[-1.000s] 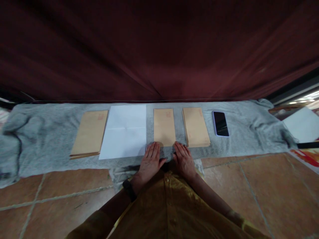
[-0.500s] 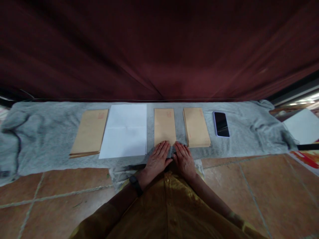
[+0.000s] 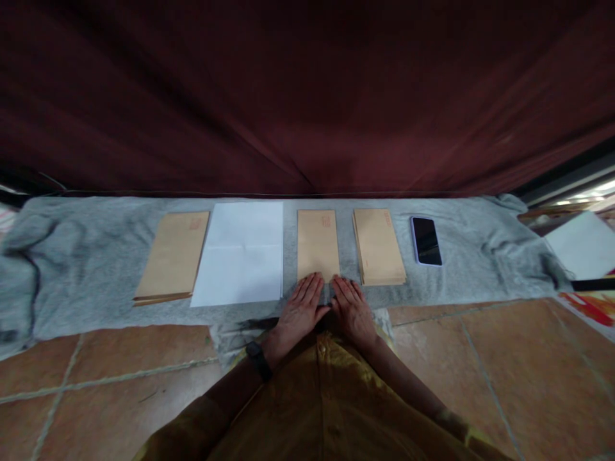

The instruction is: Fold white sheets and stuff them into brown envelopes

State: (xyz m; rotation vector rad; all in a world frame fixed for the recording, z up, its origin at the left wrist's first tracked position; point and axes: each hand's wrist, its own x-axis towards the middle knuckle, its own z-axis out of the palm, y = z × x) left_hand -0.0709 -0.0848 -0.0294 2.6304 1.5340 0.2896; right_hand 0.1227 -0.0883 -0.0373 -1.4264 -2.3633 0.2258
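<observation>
A single brown envelope (image 3: 318, 243) lies lengthwise on a grey cloth (image 3: 96, 256). My left hand (image 3: 300, 311) and my right hand (image 3: 352, 308) lie flat side by side on the cloth, fingers stretched out, their tips at the envelope's near edge. Neither hand holds anything. A black band sits on my left wrist. To the left of the envelope lies a white sheet of paper (image 3: 242, 252), with a stack of brown envelopes (image 3: 173, 256) beyond it. Another stack of brown envelopes (image 3: 379, 246) lies to the right.
A dark-screened phone (image 3: 425, 240) rests on the cloth right of the envelopes. A dark red curtain (image 3: 307, 96) hangs behind the cloth. Brown floor tiles (image 3: 504, 371) lie in front. A white sheet (image 3: 581, 243) lies off the cloth at far right.
My left hand has slid right, from beside the white sheet to the near edge of the single envelope. My right hand has shifted slightly left toward it.
</observation>
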